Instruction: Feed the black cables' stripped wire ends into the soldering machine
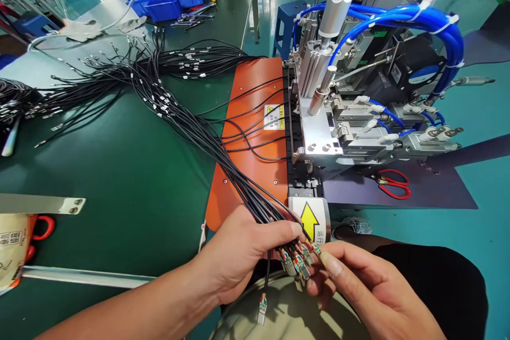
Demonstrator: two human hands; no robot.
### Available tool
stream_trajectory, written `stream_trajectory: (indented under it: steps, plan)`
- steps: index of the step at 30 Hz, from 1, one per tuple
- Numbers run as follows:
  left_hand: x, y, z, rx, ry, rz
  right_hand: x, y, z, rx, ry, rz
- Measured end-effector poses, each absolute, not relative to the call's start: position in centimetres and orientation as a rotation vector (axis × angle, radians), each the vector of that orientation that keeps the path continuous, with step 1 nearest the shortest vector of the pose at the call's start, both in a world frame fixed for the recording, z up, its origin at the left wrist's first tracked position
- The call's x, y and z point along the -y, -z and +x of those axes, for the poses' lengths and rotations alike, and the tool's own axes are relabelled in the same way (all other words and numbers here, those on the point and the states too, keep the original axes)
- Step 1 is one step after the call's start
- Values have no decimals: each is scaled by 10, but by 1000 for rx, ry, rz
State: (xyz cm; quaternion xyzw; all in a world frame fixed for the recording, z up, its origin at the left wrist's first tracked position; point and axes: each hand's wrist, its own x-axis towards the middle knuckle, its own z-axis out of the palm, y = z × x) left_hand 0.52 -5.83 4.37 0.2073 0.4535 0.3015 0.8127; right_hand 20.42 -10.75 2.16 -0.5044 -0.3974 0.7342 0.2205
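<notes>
My left hand (243,247) is closed round a thick bundle of black cables (203,133), with the thumb across the top. Beyond it stick out the cable ends (297,263), small metal connectors with coloured wires showing. One loose cable end (262,308) hangs below the bundle, apart from the others. My right hand (354,287) pinches a single cable connector (316,248) between thumb and forefinger, beside the rest. The bundle runs back over an orange plate (255,186), where several single cables lead into a machine (319,117) with metal cylinders and blue air hoses.
More black cables (99,79) lie across the green table (119,180). Blue bins (167,0) and metal tools (195,16) are at the back. Red-handled scissors (394,183) lie right of the machine. A yellow arrow label (309,218) is near my hands.
</notes>
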Motion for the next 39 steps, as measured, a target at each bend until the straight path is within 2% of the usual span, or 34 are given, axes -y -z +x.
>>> stream_trajectory:
  steps: [7, 26, 39]
  plan:
    - [61, -38, 7, -973, -706, 406, 103, -25, 201, 1241, -1969, -1343]
    - [58, -42, 1, -932, -630, 457, 107, -21, 198, 962, -2007, -1407]
    - [60, -41, 3, -888, -698, 469, 104, -19, 198, 983, -2033, -1414]
